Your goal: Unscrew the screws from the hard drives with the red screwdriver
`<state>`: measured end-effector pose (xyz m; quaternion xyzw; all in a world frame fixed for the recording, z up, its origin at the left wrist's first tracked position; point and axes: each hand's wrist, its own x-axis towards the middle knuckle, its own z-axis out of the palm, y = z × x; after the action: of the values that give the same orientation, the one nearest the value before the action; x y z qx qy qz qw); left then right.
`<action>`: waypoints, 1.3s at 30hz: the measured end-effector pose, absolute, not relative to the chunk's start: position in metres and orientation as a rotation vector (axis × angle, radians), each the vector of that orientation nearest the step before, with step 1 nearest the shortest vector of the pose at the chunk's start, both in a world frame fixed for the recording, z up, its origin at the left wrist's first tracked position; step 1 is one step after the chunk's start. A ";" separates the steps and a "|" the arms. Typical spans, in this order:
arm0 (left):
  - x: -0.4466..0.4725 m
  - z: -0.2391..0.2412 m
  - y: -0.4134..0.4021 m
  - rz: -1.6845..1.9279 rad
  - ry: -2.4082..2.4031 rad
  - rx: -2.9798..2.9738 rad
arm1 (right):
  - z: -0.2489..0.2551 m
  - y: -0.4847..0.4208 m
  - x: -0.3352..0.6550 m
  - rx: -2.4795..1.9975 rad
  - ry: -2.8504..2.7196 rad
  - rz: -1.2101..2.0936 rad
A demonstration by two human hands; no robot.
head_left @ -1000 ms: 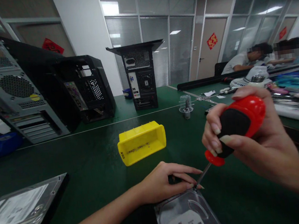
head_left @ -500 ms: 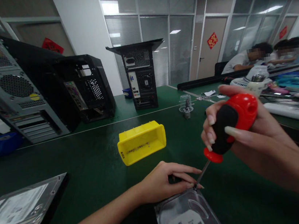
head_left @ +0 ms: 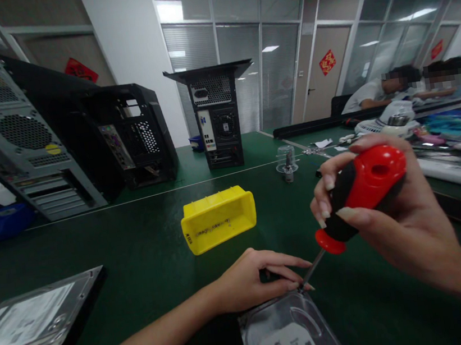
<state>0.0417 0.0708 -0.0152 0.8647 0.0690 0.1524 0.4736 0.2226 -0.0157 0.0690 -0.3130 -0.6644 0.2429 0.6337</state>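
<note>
My right hand [head_left: 404, 234] is wrapped round the red and black handle of a screwdriver [head_left: 378, 178]. Its thin metal shaft slants down to the left, and the tip meets the far right corner of a silver hard drive [head_left: 279, 319] with a white label. At that same corner my left hand [head_left: 256, 276] steadies the drive, thumb and fingers closed about the edge beside the tip. The screw under the tip is too small to make out. The drive's near end is cut off by the bottom of the view.
Beyond my hands a yellow bin [head_left: 219, 219] lies with small screws inside. Another hard drive [head_left: 33, 323] is at left. Computer cases [head_left: 219, 123] stand along the back and left. A clear-domed part [head_left: 287, 162] sits behind my right hand. Two people [head_left: 368, 95] work at far right.
My right hand has turned the screwdriver's handle, showing more of its red side, and shifted slightly right. My left hand and the hard drive stay where they were.
</note>
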 end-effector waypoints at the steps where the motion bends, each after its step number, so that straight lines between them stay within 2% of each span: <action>1: 0.042 -0.015 0.071 0.370 0.169 2.117 | 0.070 -0.016 0.222 -0.713 -1.521 0.548; 15: 0.042 -0.016 0.071 0.382 0.171 2.104 | 0.072 -0.017 0.222 -0.657 -1.466 0.670; 28: 0.042 -0.015 0.071 0.425 0.140 2.124 | 0.086 -0.003 0.228 -0.654 -0.946 0.663; 39: 0.043 -0.011 0.071 0.408 0.223 2.147 | 0.080 -0.002 0.229 -0.670 -1.079 0.633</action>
<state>0.0428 0.0708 -0.0109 0.8702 0.0904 0.1655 0.4552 0.2289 -0.0019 0.0795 -0.3075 -0.4954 0.2904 0.7588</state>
